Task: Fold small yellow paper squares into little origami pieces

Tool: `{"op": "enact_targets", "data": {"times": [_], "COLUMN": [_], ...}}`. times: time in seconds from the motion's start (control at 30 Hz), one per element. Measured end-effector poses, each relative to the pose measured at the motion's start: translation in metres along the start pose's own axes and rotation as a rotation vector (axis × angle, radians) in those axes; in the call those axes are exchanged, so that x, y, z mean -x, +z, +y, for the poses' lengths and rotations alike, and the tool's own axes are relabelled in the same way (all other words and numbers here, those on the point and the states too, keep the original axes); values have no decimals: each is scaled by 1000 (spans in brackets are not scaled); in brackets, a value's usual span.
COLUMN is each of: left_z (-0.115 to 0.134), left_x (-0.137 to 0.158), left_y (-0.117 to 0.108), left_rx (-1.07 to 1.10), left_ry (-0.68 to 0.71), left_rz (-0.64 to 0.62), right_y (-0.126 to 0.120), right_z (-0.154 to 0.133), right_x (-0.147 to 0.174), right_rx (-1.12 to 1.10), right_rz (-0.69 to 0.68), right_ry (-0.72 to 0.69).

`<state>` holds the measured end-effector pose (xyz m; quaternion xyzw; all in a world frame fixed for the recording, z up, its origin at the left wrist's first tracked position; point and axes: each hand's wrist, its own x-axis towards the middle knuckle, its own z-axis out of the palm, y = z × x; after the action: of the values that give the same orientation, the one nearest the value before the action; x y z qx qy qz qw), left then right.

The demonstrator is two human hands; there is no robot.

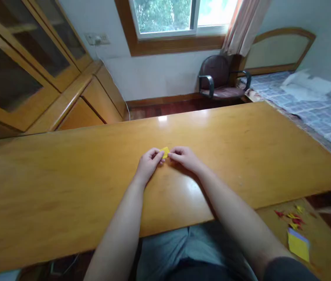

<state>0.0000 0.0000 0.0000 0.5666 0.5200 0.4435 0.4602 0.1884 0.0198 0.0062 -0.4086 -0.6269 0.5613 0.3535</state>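
Observation:
Between my two hands is a small piece of yellow paper [165,152], held just above the wooden desk [95,187]. My left hand [150,163] pinches its left side between thumb and fingers. At the paper's right edge, my right hand [184,157] grips it with thumb and forefinger pressed together. The paper looks folded, but its exact shape is too small to make out. Parts of it are hidden behind my fingertips.
A lower surface [273,222] at the right bears small red and yellow folded paper pieces [294,220] and a stack of yellow paper [298,248]. Beyond the desk stand a brown armchair [218,74], a bed [314,105] and a wooden cabinet [65,86].

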Motion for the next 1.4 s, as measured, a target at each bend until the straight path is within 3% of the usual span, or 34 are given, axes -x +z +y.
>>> {"op": "enact_targets", "data": {"times": [0.17, 0.53, 0.9, 1.2, 1.4], "left_z": [2, 7, 12, 5, 7], "left_x": [2, 5, 6, 2, 2], "left_y": [0, -2, -2, -4, -2], "left_rx": [-23, 30, 121, 218, 126], "left_ry": [9, -31, -84, -33, 7], "left_rz": [-80, -105, -68, 43, -36], "right_y": [0, -1, -3, -4, -2], "right_z": [-1, -4, -2, -1, 0], "right_x": [2, 3, 2, 2, 3], "right_rx": [15, -47, -111, -164, -118], "right_rz": [-7, -3, 25, 59, 19], "right_ry": [-21, 16, 34, 52, 33]}}
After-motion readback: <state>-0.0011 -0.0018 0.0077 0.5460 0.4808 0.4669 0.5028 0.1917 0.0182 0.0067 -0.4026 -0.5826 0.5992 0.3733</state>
